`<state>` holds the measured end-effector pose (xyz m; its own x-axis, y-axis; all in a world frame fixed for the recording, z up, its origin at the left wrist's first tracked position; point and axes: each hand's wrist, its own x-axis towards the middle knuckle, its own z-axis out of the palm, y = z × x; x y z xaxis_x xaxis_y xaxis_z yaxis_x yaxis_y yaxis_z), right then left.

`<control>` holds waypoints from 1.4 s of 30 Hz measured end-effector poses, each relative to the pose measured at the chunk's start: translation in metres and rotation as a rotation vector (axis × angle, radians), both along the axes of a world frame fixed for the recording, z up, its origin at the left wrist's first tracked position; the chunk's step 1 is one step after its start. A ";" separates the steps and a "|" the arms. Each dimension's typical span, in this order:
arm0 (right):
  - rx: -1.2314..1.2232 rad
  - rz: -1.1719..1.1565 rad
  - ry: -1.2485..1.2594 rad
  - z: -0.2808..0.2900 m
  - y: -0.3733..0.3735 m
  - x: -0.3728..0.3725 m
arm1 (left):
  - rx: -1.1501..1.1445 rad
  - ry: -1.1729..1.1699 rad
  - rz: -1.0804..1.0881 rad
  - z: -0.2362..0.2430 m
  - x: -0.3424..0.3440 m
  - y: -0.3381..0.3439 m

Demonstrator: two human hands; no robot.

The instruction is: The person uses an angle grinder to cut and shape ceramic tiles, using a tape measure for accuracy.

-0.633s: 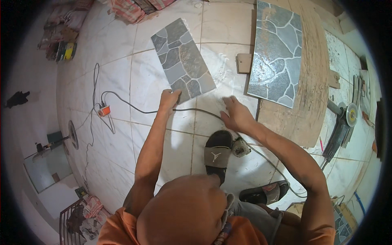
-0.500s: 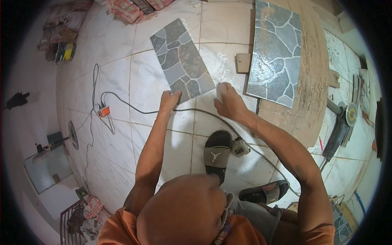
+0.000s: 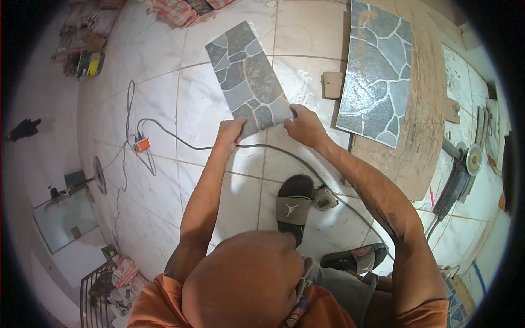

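Observation:
A grey tile with a stone pattern and pale joint lines [image 3: 249,76] lies in front of me, tilted a little toward the left at its far end. My left hand [image 3: 231,131] grips its near left corner, thumb on the top face. At the near right corner, my right hand [image 3: 303,124] is closed on the tile's edge, thumb and fingers pinching it. A black cable [image 3: 273,146] runs across the floor just below the tile's near edge, close to both hands.
A larger stone-pattern tile [image 3: 377,76] rests on a wooden board [image 3: 424,109] at the right. Beyond the board lies an angle grinder [image 3: 456,180]. A tape measure [image 3: 326,198] sits beside my sandalled foot [image 3: 292,208]. An orange socket box [image 3: 141,145] is on the floor at left.
My right hand has moved from beside the tile's near right corner onto it and taken hold. My left hand has stayed on its corner.

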<state>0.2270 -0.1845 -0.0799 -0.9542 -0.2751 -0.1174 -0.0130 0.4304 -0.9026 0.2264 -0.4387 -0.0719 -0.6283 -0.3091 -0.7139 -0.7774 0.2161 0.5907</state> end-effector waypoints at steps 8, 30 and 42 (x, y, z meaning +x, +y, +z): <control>-0.070 -0.102 -0.129 0.025 0.005 -0.024 | 0.319 0.125 0.293 0.023 0.008 0.014; 0.006 -0.927 -0.010 0.088 0.126 -0.008 | -0.075 0.885 -0.372 0.117 -0.005 0.198; 0.199 -1.292 -0.019 0.084 0.298 0.053 | -0.057 0.893 -0.479 -0.007 -0.069 0.259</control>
<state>0.2799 0.1136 0.0042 -0.5121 0.8564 -0.0664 0.5195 0.2472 -0.8179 0.1573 -0.1801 -0.0791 -0.9916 0.0965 0.0857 0.1195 0.4349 0.8925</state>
